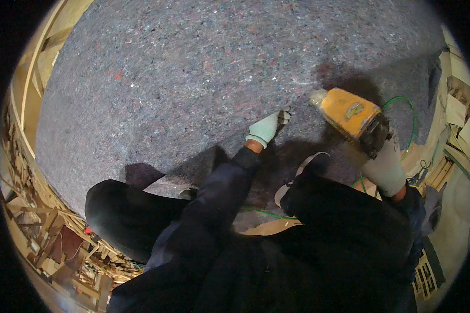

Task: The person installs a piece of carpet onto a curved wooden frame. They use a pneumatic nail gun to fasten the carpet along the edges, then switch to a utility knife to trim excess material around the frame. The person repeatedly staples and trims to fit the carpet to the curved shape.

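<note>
A yellow nail gun (351, 112) with a dark rear end is in my right hand (386, 168), which wears a pale glove. Its light-coloured nose points left, over a big sheet of speckled grey felt (193, 68). My left hand (269, 128), in a pale mint glove with dark fingertips, rests on the felt to the left of that nose. The fingers there are curled and bunched; whether they pinch the felt or something small cannot be made out. From the gun's rear runs a thin green air hose (415, 122).
My knees and a shoe (284, 195) are on or beside the felt's near edge. Wooden framing (28, 88) rises at the left. Scrap wood pieces (47, 235) lie heaped at the lower left. More timber (441, 175) and boards are at the right, with the hose looping near them.
</note>
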{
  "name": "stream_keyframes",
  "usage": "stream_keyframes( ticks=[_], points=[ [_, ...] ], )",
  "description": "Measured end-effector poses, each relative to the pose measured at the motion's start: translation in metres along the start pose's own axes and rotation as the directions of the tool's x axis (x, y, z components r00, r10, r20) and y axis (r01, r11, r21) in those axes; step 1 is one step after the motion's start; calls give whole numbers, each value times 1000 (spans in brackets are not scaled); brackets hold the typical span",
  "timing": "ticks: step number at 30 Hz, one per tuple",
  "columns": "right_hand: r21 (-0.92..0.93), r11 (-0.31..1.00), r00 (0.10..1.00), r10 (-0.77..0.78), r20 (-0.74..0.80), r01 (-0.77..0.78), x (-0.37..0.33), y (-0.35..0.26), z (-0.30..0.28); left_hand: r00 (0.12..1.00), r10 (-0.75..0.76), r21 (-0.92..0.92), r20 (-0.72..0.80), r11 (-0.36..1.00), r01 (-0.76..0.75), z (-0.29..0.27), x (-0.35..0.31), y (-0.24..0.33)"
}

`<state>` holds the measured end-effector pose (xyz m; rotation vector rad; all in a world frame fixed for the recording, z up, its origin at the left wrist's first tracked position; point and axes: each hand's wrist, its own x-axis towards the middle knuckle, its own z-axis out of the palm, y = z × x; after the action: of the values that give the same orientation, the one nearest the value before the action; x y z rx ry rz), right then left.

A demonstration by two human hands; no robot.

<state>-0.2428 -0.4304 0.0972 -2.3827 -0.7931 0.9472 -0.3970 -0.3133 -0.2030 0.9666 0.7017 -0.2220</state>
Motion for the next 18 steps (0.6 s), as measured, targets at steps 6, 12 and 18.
stream_keyframes(
  ticks=[6, 12, 18],
  points=[
    [-54, 993, 987, -115, -110, 109, -5, 42, 4, 990, -135, -72, 39, 988, 138, -1, -1, 2],
    [-211, 949, 899, -294, -325, 234, -14, 62, 6, 991, 131, 387, -2, 914, -120, 6, -20, 20],
    [645, 748, 940, 312, -139, -153, -23, 87, -1, 996, -71, 221, -57, 972, 82, 8, -14, 20]
  ],
)
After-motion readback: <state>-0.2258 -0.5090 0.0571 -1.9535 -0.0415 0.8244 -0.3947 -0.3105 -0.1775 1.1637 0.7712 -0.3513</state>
